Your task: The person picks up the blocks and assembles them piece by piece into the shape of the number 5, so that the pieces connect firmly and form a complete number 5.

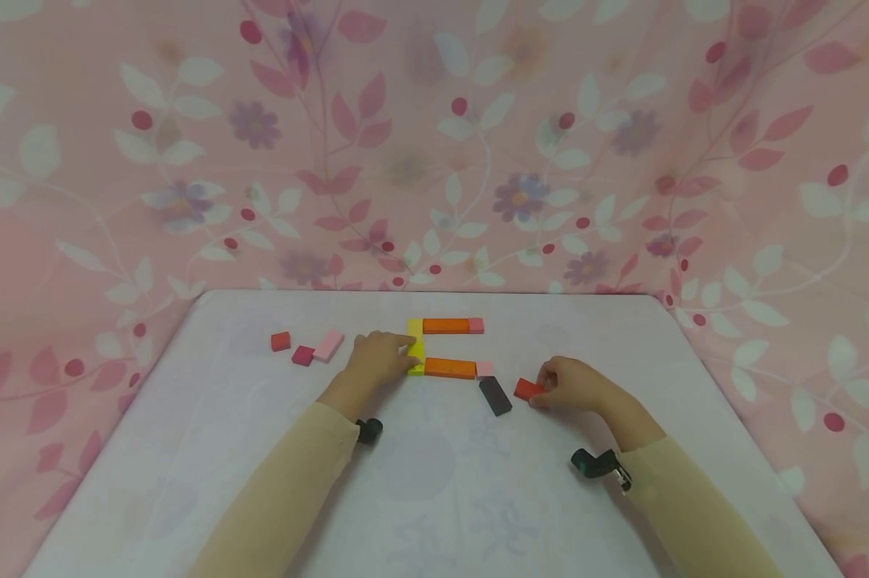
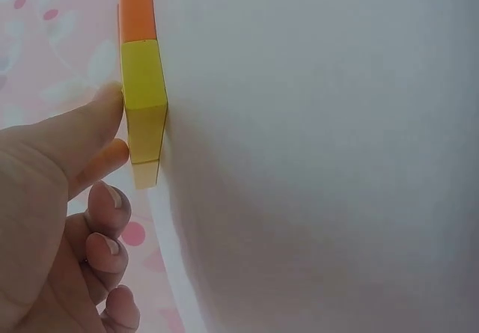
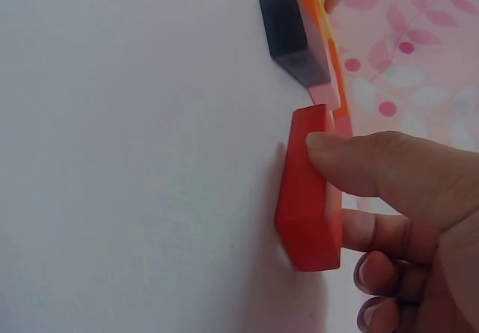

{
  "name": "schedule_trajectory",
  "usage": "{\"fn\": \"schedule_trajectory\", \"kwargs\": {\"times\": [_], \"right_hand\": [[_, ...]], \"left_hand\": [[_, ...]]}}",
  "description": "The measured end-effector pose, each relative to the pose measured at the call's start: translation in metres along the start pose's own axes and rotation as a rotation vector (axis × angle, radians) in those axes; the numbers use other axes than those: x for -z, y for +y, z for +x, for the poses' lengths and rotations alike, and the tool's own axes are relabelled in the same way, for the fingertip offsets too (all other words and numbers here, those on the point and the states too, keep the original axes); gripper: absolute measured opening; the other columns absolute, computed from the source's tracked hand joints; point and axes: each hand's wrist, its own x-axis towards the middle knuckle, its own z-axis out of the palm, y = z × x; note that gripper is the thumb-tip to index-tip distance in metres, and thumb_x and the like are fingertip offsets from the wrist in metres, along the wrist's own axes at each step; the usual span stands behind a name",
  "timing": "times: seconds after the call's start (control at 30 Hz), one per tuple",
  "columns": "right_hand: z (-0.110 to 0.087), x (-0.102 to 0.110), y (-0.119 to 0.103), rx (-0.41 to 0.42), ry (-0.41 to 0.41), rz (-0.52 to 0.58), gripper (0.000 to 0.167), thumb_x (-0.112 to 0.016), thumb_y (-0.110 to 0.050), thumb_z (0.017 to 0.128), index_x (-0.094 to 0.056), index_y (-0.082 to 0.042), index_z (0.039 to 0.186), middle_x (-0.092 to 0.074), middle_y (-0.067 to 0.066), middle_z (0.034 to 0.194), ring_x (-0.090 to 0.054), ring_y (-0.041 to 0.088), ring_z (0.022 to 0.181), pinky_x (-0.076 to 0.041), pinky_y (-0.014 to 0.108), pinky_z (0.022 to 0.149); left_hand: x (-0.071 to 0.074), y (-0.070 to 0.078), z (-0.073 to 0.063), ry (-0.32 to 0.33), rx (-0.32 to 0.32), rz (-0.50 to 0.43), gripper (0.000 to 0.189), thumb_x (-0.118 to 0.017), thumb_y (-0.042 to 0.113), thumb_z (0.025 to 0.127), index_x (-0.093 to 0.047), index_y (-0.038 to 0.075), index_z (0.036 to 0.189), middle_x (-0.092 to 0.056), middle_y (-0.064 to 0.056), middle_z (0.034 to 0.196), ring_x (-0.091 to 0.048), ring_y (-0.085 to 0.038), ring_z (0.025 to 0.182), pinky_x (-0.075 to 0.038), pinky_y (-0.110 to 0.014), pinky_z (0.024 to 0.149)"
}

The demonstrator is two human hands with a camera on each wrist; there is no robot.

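Note:
My right hand (image 1: 567, 385) pinches a red block (image 3: 305, 191) between thumb and fingers, thumb on its near side in the right wrist view. With thumb and index fingertips, my left hand (image 1: 378, 353) touches the left side of a yellow strip of blocks (image 1: 416, 327). An upper orange block (image 1: 445, 326) and a lower orange block (image 1: 450, 368) run rightward from the strip's two ends. A pink block (image 1: 476, 326) caps the upper one and a light pink block (image 1: 485, 368) the lower. Close below the light pink block lies a black block (image 1: 495, 396), angled, left of the red one.
Left of the left hand lie a red block (image 1: 280, 341), a dark pink block (image 1: 303, 356) and a longer light pink block (image 1: 329, 347). Everything stands on a white-covered table (image 1: 420, 482). Pink flowered cloth (image 1: 405, 160) rises behind and at both sides.

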Motion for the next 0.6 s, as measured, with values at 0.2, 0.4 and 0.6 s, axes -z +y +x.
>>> {"fn": "schedule_trajectory", "kwargs": {"times": [0.2, 0.4, 0.6], "right_hand": [[-0.012, -0.004, -0.007, -0.005, -0.030, 0.022, 0.028, -0.086, -0.028, 0.078, -0.066, -0.011, 0.086, -0.053, 0.001, 0.076, -0.050, 0.018, 0.072, -0.042, 0.034, 0.065], [-0.019, -0.010, -0.011, -0.033, -0.063, 0.034, 0.030, -0.087, -0.030, 0.076, -0.065, -0.012, 0.085, -0.054, 0.000, 0.077, -0.051, 0.018, 0.074, -0.043, 0.034, 0.067], [-0.024, -0.015, -0.019, -0.060, -0.100, 0.023, 0.032, -0.088, -0.034, 0.075, -0.064, -0.013, 0.083, -0.055, 0.001, 0.075, -0.052, 0.018, 0.074, -0.043, 0.034, 0.066]], "left_hand": [[0.001, 0.001, -0.001, -0.014, 0.006, 0.003, 0.052, -0.066, 0.047, 0.094, -0.059, 0.027, 0.142, -0.060, -0.006, 0.140, -0.055, -0.032, 0.120, -0.038, -0.047, 0.094], [0.002, 0.003, -0.002, -0.009, 0.005, 0.005, 0.052, -0.066, 0.047, 0.094, -0.059, 0.027, 0.142, -0.060, -0.006, 0.140, -0.056, -0.033, 0.119, -0.038, -0.046, 0.092], [0.001, 0.003, -0.002, -0.010, 0.006, 0.015, 0.052, -0.066, 0.048, 0.094, -0.060, 0.027, 0.141, -0.060, -0.006, 0.140, -0.056, -0.033, 0.118, -0.038, -0.046, 0.091]]}}
